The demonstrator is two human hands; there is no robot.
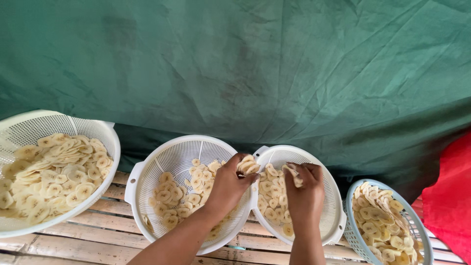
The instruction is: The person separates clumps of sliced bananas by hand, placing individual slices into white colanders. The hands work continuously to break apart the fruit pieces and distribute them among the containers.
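Pale yellow, round banana slices (248,165) — a small stack — sit pinched in the left hand (226,186), its grip closed, over the middle basket's (176,147) three-o'clock rim; the right hand (304,194) pinches more slices.

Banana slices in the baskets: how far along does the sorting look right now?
Done: the big white basket at far left and the blue basket already hold slices. In hand: left hand and right hand each hold a few slices over the two middle white baskets. Left: both still hold loose slices.
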